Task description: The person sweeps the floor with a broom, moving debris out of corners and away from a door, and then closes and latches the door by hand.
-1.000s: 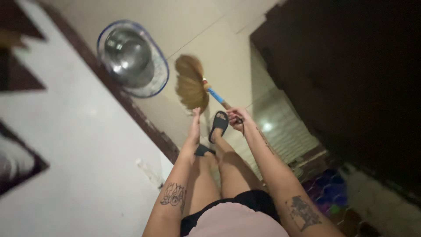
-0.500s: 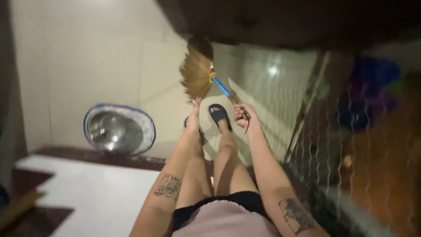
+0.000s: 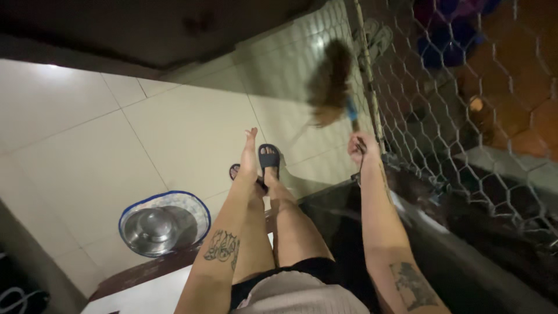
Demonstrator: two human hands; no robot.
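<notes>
Lower left of frame: a steel bowl (image 3: 152, 230) sits inside a blue-rimmed basin (image 3: 192, 204) on the pale tiled floor (image 3: 104, 139); neither hand is near it.

Centre: our left hand (image 3: 250, 152) hangs empty, fingers straight and held together, above the two dark sandals (image 3: 268, 157).

Right of centre: our right hand (image 3: 361, 146) is closed around the broom handle. The soft broom (image 3: 330, 84) shows blurred in the upper middle, bristle head raised against the tiled strip beside the wire mesh fence (image 3: 465, 128).

We judge a sweeping stroke is under way along the fence edge. Next move likely calls for lowering the bristles to the tiles and drawing them toward our feet.
</notes>
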